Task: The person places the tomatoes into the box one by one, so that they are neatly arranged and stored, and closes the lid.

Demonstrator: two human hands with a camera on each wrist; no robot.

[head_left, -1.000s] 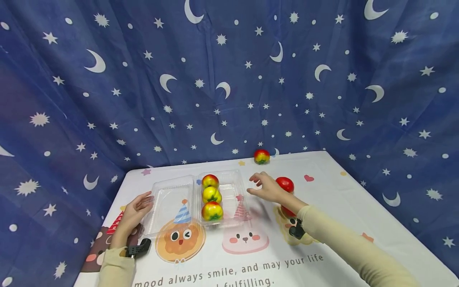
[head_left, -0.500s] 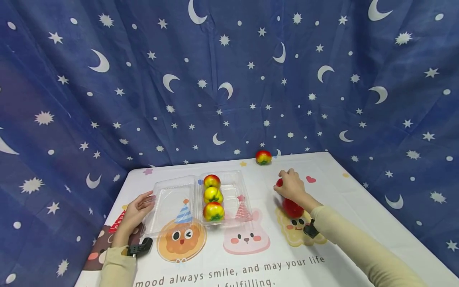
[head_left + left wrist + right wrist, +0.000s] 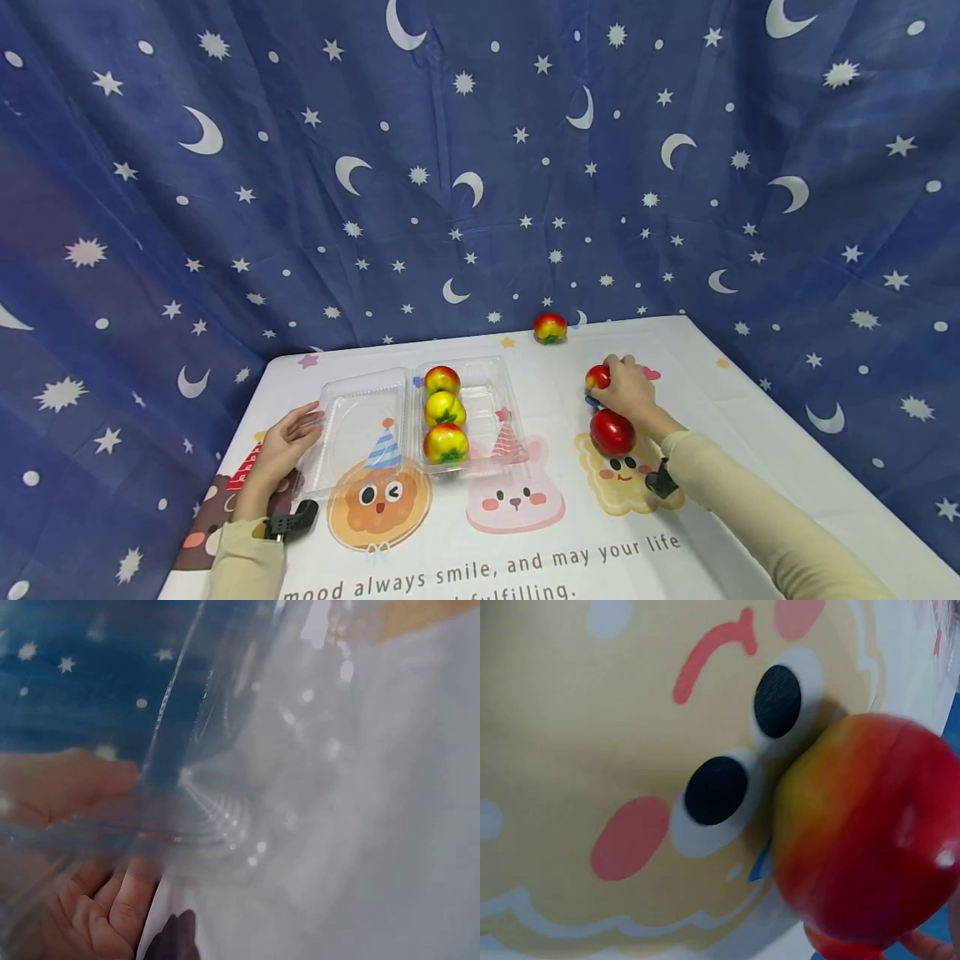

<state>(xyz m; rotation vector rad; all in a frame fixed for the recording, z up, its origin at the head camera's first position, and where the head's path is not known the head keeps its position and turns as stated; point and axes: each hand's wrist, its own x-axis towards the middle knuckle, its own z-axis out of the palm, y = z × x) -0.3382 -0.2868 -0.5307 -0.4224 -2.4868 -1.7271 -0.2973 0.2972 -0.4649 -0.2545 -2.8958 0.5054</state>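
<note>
My right hand [image 3: 630, 389] grips a red-and-yellow artificial apple [image 3: 596, 379] at the right of the table; part of it is hidden by the fingers. Just nearer stands a second, redder apple [image 3: 612, 432], which fills the right side of the right wrist view [image 3: 866, 829]. My left hand [image 3: 285, 446] lies with loosely bent fingers at the left edge of the open clear plastic container's lid [image 3: 360, 433]. Through the plastic, the left wrist view shows the thumb [image 3: 82, 780] and fingers. The container's base [image 3: 483, 404] holds three apples [image 3: 444, 408] in a row along its left side.
Another apple [image 3: 550, 327] sits at the table's far edge, by the blue star-and-moon curtain [image 3: 480, 167]. A white tablecloth [image 3: 540, 383] with cartoon prints covers the table. A black wrist camera [image 3: 292, 520] sits by the lid's near-left corner.
My right hand has moved right from beside the container to the far apple of the pair and taken hold of it. My left hand and the container stay put.
</note>
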